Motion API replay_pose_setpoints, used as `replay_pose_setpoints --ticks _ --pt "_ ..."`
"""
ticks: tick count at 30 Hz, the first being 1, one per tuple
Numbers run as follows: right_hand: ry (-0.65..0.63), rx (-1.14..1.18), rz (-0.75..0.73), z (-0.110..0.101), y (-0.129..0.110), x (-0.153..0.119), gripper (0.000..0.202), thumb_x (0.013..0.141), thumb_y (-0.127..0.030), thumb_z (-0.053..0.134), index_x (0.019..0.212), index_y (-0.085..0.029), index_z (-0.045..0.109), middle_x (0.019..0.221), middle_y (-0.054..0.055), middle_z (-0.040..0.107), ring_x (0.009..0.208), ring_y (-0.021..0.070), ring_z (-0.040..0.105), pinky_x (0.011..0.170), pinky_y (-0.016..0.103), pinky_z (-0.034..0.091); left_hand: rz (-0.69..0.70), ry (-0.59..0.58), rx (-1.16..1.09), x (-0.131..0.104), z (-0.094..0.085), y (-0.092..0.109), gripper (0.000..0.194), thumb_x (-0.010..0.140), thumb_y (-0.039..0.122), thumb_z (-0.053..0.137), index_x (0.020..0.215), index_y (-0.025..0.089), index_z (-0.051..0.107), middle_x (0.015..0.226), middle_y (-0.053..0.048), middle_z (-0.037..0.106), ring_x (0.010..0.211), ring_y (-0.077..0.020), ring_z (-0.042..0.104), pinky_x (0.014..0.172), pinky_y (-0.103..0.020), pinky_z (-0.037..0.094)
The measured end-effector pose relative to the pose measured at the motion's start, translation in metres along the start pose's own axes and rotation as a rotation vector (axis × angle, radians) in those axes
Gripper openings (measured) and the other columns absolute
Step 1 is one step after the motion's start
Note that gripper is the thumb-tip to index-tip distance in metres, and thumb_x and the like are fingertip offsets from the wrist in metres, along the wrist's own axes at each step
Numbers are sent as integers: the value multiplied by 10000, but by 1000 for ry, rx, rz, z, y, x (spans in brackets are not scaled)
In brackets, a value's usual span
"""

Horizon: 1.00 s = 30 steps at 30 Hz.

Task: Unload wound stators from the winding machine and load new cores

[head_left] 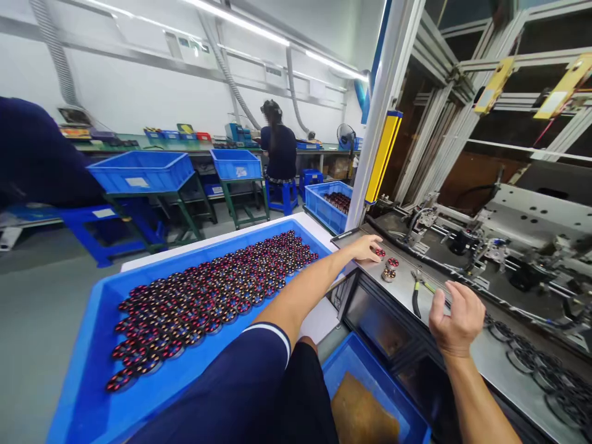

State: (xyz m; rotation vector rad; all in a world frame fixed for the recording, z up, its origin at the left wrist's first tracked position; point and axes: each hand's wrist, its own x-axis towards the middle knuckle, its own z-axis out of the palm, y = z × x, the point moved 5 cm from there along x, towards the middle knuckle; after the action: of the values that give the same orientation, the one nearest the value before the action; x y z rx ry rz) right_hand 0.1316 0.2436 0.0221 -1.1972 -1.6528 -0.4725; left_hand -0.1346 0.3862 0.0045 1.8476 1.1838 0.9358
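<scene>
My left hand (366,248) is at the near left end of the metal bench (402,274), its fingers closed about a small round red-and-black part (380,252). Beside it lie another round part with a red face (393,263) and a brass-coloured one (388,275). My right hand (457,316) is over the front edge of the bench, thumb apart from the slightly bent fingers, with nothing visible in it. Between my hands rest pliers (417,295) with green-and-black handles. To my left, a large blue tray (87,345) holds many similar round parts in rows.
Machine fixtures (462,242) stand behind the bench, and black rings (522,357) lie at its right end. Below is a blue bin (342,357) containing brown cardboard (363,410). A yellow-covered post (383,157) rises at the bench's left. Two people sit across the room.
</scene>
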Motion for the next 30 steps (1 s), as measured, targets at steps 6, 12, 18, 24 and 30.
replay_pose_setpoints --ticks 6,12,18,24,30 --pt "5 187 79 -8 -13 13 281 860 -408 604 957 -151 665 1032 187 703 1028 330 649 944 523 472 119 143 -199 -61 -10 54 493 878 236 712 1324 145 523 1222 -115 649 963 -187 683 864 -387 587" --pt "-337 573 212 -72 -101 -12 271 972 -422 530 902 -187 646 745 39 664 656 173 634 654 313 538 270 198 -381 -203 23 114 675 726 110 777 1341 161 505 1273 -151 679 1074 -197 705 955 -329 565" --pt "-679 853 446 -133 -160 -59 386 962 -442 565 663 -198 578 611 -8 537 552 110 509 503 211 430 514 252 -281 -289 68 161 533 729 56 708 1248 150 635 1144 -120 761 928 -184 750 856 -278 608" --pt "-772 1134 657 -156 -139 -85 311 954 -371 592 691 -207 604 657 4 561 636 129 524 599 245 432 573 103 -580 -293 95 166 632 749 96 810 1325 163 560 1219 -151 738 1005 -202 757 894 -285 619" --pt "-1234 1463 509 -154 -122 -120 275 821 -403 757 653 -194 696 580 16 583 554 119 500 572 268 370 653 6 -664 -298 107 176 775 709 147 875 1386 182 498 1195 -162 744 967 -186 762 860 -253 617"
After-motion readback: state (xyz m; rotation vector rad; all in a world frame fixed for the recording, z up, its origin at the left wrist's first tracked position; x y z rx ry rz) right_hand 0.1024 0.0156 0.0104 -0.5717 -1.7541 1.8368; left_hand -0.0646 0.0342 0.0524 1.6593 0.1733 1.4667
